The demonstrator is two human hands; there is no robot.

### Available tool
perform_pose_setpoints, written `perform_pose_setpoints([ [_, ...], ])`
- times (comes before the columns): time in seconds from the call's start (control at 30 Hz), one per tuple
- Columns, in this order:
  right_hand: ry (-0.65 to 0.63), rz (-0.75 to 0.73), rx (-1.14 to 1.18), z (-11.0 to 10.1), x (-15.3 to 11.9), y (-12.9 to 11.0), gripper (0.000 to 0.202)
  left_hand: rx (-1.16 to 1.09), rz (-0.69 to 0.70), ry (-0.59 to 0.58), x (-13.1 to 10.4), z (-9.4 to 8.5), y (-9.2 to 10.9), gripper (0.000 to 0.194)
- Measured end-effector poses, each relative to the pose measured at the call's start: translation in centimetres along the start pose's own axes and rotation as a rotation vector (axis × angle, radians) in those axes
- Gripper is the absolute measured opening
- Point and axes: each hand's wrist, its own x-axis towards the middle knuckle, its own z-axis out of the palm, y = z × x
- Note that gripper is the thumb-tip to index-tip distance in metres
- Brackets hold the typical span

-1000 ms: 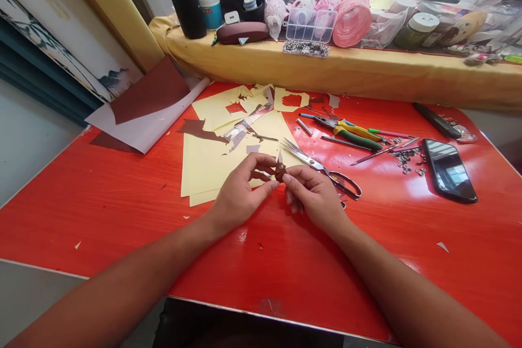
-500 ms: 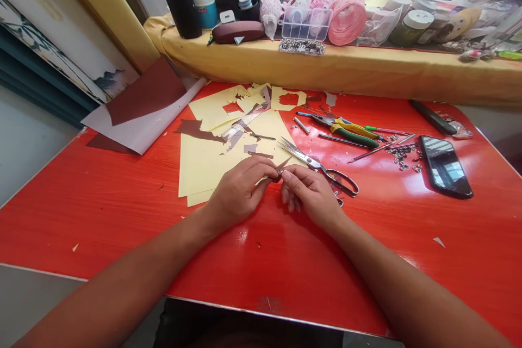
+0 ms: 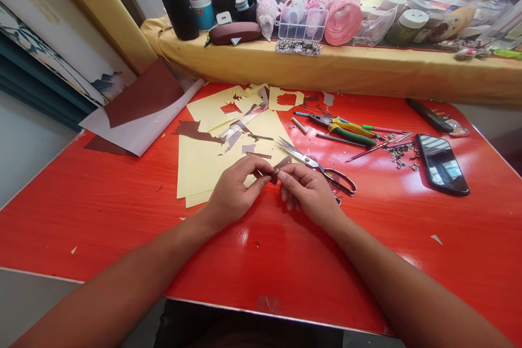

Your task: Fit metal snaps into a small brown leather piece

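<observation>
Between my two hands, just above the red table, is a small brown leather-like piece (image 3: 274, 178) with a small round metal snap button (image 3: 276, 171) on it. My left hand (image 3: 240, 185) pinches the piece from the left between thumb and fingers. From the right, my right hand (image 3: 305, 187) has its thumb and forefinger closed at the snap, its other fingers curled below. Scissors (image 3: 314, 164) lie behind my right hand, blades partly apart. Pale yellow sheets (image 3: 199, 168) with brown scraps (image 3: 199, 130) on top lie behind my left hand.
Pliers (image 3: 342, 129), pens and loose metal snaps (image 3: 397, 157) lie to the right, near a black phone (image 3: 442, 165). A brown sheet (image 3: 144, 92) with a pale underside lies at the back left. A crowded cloth-covered ledge (image 3: 244, 57) runs along the back of the red table (image 3: 228, 277).
The brown piece has turned slightly between my fingers, showing more of itself below the snap. My hands have stayed in nearly the same place; the whole view has shifted slightly.
</observation>
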Motion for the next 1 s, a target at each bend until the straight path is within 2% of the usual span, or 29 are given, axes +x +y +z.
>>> perform_pose_setpoints([
  [0.23, -0.018, -0.013, 0.003, -0.13, 0.07, 0.07, 0.038, 0.133, 0.188, -0.011, 0.03, -0.07, -0.42, 0.020],
  [0.37, -0.017, -0.009, 0.017, -0.11, 0.07, 0.09, 0.038, 0.162, 0.224, -0.024, 0.04, -0.23, -0.39, 0.019],
  [0.87, -0.003, 0.010, 0.031, -0.43, 0.24, 0.20, 0.034, -0.149, -0.151, -0.003, -0.42, 0.64, -0.30, 0.009],
  [1.0, -0.001, 0.016, 0.037, -0.40, 0.19, 0.03, 0.034, -0.168, -0.174, 0.008, -0.44, 0.74, -0.19, 0.009],
])
